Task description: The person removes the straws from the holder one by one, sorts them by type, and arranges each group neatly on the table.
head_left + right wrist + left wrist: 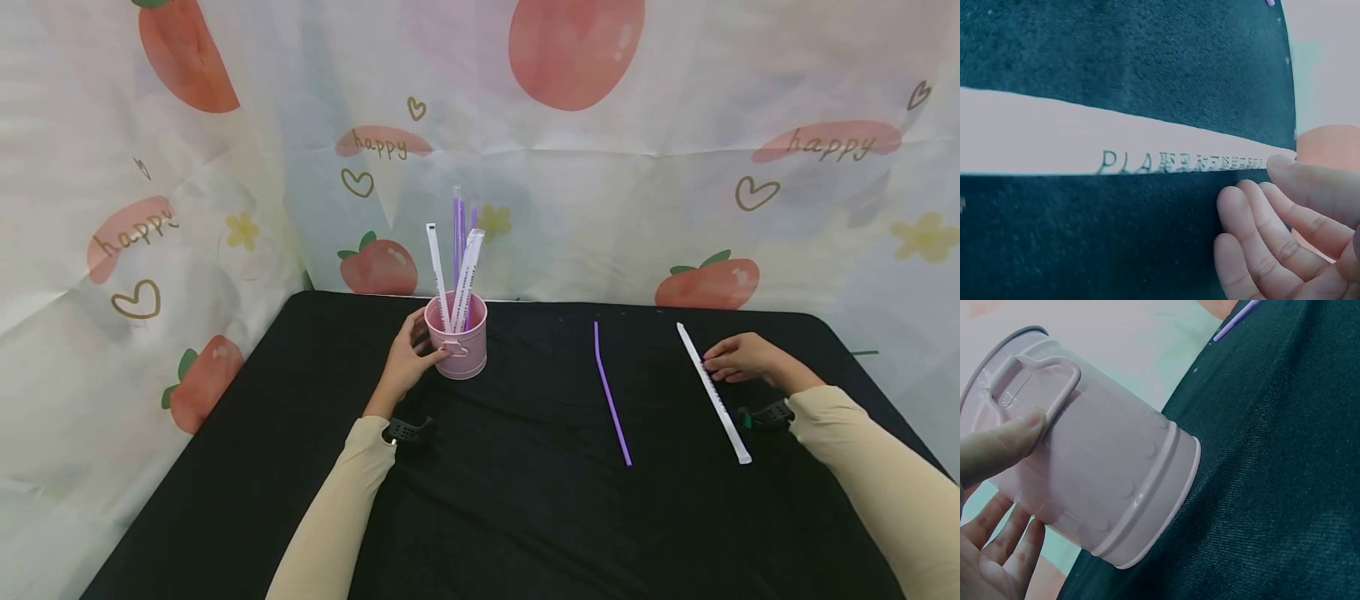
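Observation:
A pink bucket (472, 354) stands upright on the black cloth, holding several straws, some in white paper wrappers (467, 275) and some purple (462, 217). My left hand (407, 358) grips its left side, the thumb beside the small front handle (1063, 375) and the other fingers around the wall. On the right lies a paper-wrapped straw (716, 396) with dark print. My right hand (746, 360) is at its upper part, fingers bent loosely. In the right wrist view the thumb (1310, 181) overlaps the wrapper's far end, while the other fingertips sit beside it.
A bare purple straw (611, 392) lies between the bucket and the wrapped straw. Black cloth (525, 517) covers the table. A printed curtain (570, 208) hangs behind the back edge and along the left side.

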A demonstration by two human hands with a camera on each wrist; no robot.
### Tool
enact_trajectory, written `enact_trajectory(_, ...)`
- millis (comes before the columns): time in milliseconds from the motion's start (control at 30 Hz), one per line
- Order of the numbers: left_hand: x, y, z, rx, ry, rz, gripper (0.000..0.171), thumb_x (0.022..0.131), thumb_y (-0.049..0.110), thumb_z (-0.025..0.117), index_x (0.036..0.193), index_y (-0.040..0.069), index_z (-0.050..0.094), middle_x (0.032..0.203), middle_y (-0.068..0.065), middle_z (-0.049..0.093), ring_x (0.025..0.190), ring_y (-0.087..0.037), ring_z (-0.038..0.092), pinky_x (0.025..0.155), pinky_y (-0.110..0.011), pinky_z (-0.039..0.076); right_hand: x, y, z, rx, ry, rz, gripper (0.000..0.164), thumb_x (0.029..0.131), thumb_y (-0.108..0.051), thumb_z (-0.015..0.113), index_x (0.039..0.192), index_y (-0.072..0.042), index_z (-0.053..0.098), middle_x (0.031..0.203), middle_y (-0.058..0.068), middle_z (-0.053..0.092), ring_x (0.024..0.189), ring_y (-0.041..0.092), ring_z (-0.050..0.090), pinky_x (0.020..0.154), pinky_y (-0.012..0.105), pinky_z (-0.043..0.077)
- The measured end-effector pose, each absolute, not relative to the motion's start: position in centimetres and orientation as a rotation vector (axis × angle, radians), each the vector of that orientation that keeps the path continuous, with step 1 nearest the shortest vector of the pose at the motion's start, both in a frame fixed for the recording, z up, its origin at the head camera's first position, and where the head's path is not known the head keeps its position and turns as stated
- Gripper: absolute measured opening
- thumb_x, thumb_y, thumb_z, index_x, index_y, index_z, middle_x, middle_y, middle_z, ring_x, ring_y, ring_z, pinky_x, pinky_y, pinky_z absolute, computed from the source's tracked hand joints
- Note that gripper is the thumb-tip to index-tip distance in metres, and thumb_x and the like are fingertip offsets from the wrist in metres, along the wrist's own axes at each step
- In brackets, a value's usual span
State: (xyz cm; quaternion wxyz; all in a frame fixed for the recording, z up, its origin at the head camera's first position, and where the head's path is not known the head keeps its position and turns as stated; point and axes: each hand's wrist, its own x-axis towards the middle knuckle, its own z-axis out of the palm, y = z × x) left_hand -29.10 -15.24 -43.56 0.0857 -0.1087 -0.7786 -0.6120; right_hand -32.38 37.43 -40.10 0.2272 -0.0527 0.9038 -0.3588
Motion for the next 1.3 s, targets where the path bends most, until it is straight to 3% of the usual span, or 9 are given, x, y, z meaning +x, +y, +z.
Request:
enact_trajectory(400, -28.8, -15.2, -42.8, -0.308, -2.321, -1.886, 0.078, 0.078, 0.000, 0.073, 0.143, 0.007, 0.031, 0.144, -0.019, 0.040, 0.135, -0.033, 0.038, 0.113, -0.048, 0.033, -32.4, 38.2, -38.8, -0.167, 2.432, -0.949, 0.049, 0.095, -0.020, 0.055, 0.125, 0.017, 0.044, 0.103, 0.010, 0.070, 0.090, 0.017, 0.069, 0.081, 0.039, 0.057)
enact_trajectory(600, -28.1, -15.0, -41.7, -0.327, -2.326, -1.887, 0.079, 0.078, -0.003, 0.072, 0.143, 0.001, 0.029, 0.144, -0.024, 0.038, 0.135, -0.037, 0.037, 0.112, -0.050, 0.032, -32.6, 38.5, -37.5, -0.185, 2.434, -0.955, 0.054, 0.095, -0.022, 0.055, 0.130, 0.016, 0.038, 0.110, 0.015, 0.068, 0.090, 0.012, 0.068, 0.082, 0.038, 0.057)
enact_trajectory(700, -28.6, -15.2, -42.5, -0.323, -2.324, -1.884, 0.079, 0.077, -0.002, 0.072, 0.143, 0.003, 0.030, 0.144, -0.021, 0.039, 0.135, -0.035, 0.038, 0.113, -0.049, 0.032, -32.5, 38.5, -36.8, -0.230, 2.441, -0.961, 0.056, 0.096, -0.022, 0.053, 0.132, 0.016, 0.035, 0.115, 0.018, 0.066, 0.090, 0.008, 0.068, 0.085, 0.038, 0.056)
enact_trajectory(767, -28.9, -15.2, -42.9, -0.314, -2.322, -1.888, 0.079, 0.078, -0.002, 0.072, 0.144, 0.005, 0.030, 0.144, -0.020, 0.039, 0.135, -0.034, 0.038, 0.113, -0.048, 0.032, -32.3, 38.4, -36.2, -0.264, 2.447, -0.981, 0.056, 0.096, -0.022, 0.052, 0.134, 0.015, 0.033, 0.114, 0.012, 0.066, 0.092, 0.006, 0.067, 0.087, 0.038, 0.056)
enact_trajectory(967, -29.4, -15.3, -43.6, -0.325, -2.316, -1.848, 0.079, 0.078, -0.001, 0.072, 0.144, 0.007, 0.030, 0.143, -0.019, 0.041, 0.134, -0.033, 0.039, 0.113, -0.047, 0.034, -31.7, 37.8, -35.0, -0.367, 2.490, -1.107, 0.049, 0.095, -0.018, 0.055, 0.131, 0.010, 0.037, 0.096, -0.021, 0.064, 0.090, -0.001, 0.065, 0.081, 0.023, 0.057)
enact_trajectory(1100, -29.4, -15.3, -43.7, -0.324, -2.316, -1.837, 0.078, 0.078, 0.000, 0.073, 0.143, 0.007, 0.030, 0.142, -0.018, 0.042, 0.134, -0.033, 0.040, 0.112, -0.047, 0.035, -31.5, 36.9, -34.7, -0.477, 2.525, -1.199, 0.035, 0.094, -0.013, 0.056, 0.123, 0.005, 0.046, 0.095, -0.021, 0.064, 0.089, -0.003, 0.065, 0.075, 0.018, 0.056)
enact_trajectory(1200, -28.9, -15.2, -43.0, -0.319, -2.329, -1.855, 0.078, 0.078, 0.000, 0.072, 0.144, 0.006, 0.030, 0.143, -0.019, 0.041, 0.135, -0.033, 0.039, 0.112, -0.046, 0.034, -31.5, 36.2, -34.9, -0.565, 2.527, -1.310, 0.024, 0.094, -0.008, 0.055, 0.117, -0.007, 0.054, 0.097, -0.020, 0.066, 0.089, -0.004, 0.065, 0.074, 0.016, 0.056)
enact_trajectory(1300, -28.5, -15.1, -42.7, -0.320, -2.331, -1.861, 0.078, 0.079, 0.000, 0.072, 0.143, 0.005, 0.030, 0.143, -0.020, 0.041, 0.135, -0.033, 0.038, 0.112, -0.046, 0.034, -31.3, 35.0, -34.9, -0.639, 2.538, -1.402, 0.025, 0.093, -0.004, 0.055, 0.117, -0.004, 0.056, 0.098, -0.019, 0.067, 0.089, -0.005, 0.065, 0.073, 0.015, 0.056)
